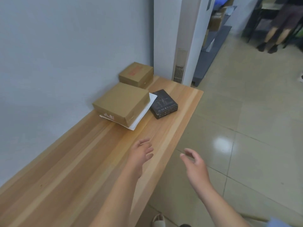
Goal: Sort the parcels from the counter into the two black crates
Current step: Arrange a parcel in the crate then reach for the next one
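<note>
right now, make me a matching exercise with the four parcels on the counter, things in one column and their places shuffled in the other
1 small cardboard box
2 large cardboard box
3 white envelope
4 stack of black boxes

a pinned under another parcel
b farthest along the counter
c resting on top of a flat parcel
d closest to the counter's open edge

Pairs: 1-b, 2-c, 3-a, 4-d

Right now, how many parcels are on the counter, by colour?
Brown: 2, the larger brown box and the smaller brown box
White: 1, the white mailer under the larger brown box
Black: 1, the black pack
Total: 4
</note>
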